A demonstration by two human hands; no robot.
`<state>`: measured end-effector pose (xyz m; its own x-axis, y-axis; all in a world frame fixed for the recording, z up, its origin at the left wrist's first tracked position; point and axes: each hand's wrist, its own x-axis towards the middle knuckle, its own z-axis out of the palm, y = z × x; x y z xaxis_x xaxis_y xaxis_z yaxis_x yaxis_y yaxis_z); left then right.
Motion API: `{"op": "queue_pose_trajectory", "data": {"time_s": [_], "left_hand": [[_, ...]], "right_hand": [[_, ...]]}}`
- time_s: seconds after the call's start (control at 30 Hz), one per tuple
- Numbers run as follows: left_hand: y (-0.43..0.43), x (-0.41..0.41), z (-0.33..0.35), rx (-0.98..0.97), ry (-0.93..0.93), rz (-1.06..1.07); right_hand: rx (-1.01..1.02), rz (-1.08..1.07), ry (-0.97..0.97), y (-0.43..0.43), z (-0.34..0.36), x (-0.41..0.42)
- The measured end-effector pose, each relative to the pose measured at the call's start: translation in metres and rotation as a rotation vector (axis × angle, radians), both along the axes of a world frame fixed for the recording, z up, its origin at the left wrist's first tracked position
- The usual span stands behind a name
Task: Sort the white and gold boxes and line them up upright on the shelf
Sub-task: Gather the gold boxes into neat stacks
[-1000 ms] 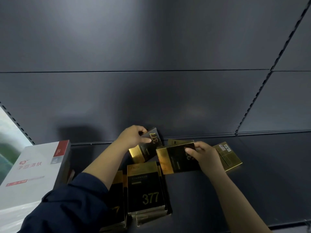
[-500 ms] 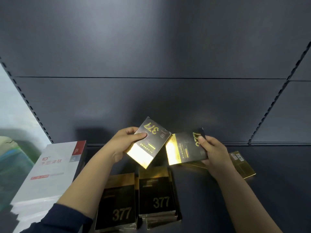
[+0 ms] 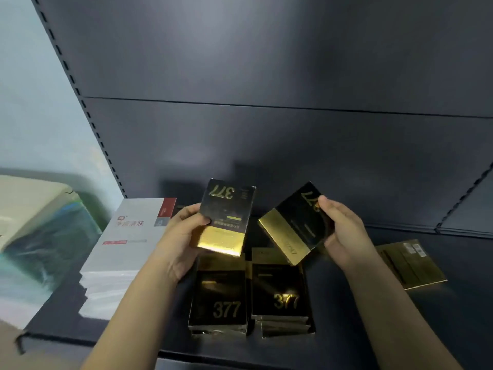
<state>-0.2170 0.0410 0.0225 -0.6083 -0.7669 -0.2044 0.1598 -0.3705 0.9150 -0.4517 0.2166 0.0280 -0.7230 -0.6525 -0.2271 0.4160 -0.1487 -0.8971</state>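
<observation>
My left hand (image 3: 177,236) grips a black and gold box (image 3: 224,217) marked 377, held upside down above the shelf. Another black and gold box (image 3: 296,225), tilted to the left, is gripped by my right hand (image 3: 344,233). Below them two stacks of the same gold boxes lie flat on the dark shelf (image 3: 346,316), a left stack (image 3: 218,297) and a right stack (image 3: 280,292). One more gold box (image 3: 410,263) lies flat, back side up, at the right. A stack of white boxes (image 3: 120,252) with red labels lies flat at the left.
The shelf's dark back panel (image 3: 266,102) rises behind the boxes, with slotted uprights at left and right. Past the left upright sits a pale object with a blue-green cover (image 3: 34,228). The shelf's front edge (image 3: 213,356) runs along the bottom.
Both hands have lifted their gold boxes off the shelf and turned them, the left one more upright. The camera has swung left, showing more of the white stack.
</observation>
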Motion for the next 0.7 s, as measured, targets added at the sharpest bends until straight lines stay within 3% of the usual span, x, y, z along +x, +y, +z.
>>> {"op": "queue_pose_trajectory", "data": {"time_s": [0.23,0.43,0.57,0.7], "left_hand": [[0.015,0.008,0.000,-0.083,0.031,0.019],[0.021,0.008,-0.002,0.037,0.067,0.083],[0.025,0.008,0.001,0.027,0.102,0.052],[0.020,0.013,0.006,-0.088,0.032,0.145]], "right_hand": [[0.085,0.026,0.032,-0.006,-0.004,0.009],[0.091,0.098,0.033,-0.007,-0.008,0.015],[0.065,0.098,-0.095,-0.001,-0.010,0.014],[-0.128,0.096,-0.331,0.014,-0.009,0.011]]}}
